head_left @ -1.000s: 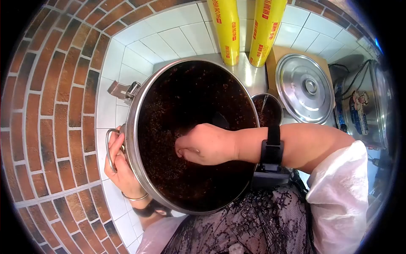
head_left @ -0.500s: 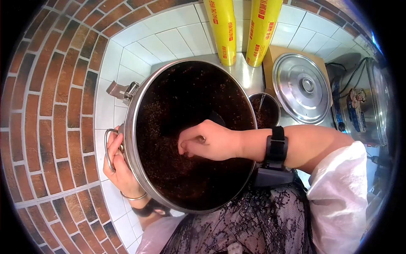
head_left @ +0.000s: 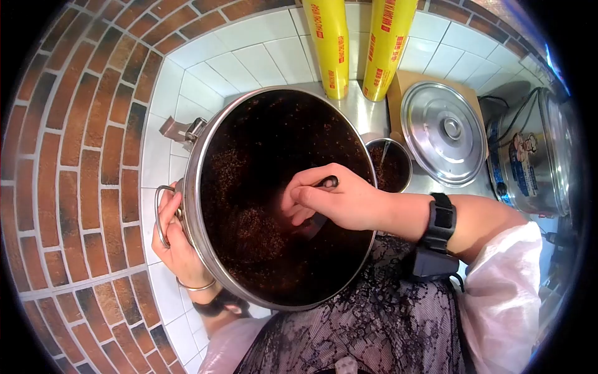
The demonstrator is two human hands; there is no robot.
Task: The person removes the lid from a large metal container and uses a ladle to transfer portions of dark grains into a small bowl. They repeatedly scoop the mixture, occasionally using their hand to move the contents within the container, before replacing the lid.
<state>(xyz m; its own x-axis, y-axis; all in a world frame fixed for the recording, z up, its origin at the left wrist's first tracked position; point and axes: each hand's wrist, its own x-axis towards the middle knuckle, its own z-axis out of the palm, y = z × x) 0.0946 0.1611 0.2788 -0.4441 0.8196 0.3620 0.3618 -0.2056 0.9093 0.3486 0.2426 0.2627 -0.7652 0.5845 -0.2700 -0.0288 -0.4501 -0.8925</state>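
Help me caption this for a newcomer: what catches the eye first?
A big steel pot of dark grainy contents fills the centre; the right hand grips a dark utensil handle over it, while the left hand holds the pot's side handle. Behind stand two yellow rolls, a lid to their right.

**Steel, tile and grit**

The big pot (head_left: pixel 199 156) is brushed steel with a dull sheen on its rim; inside it, a dark, coarse, grainy mass (head_left: pixel 249 230). The lid (head_left: pixel 443 132) beside it is polished metal, ringed and glossy. Two rolls (head_left: pixel 330 43) wear slick yellow plastic. White tiles (head_left: pixel 249 53) shine; the brick wall (head_left: pixel 81 124) looks glazed. Black lace cloth (head_left: pixel 374 318), a gauzy white sleeve (head_left: pixel 504 293).
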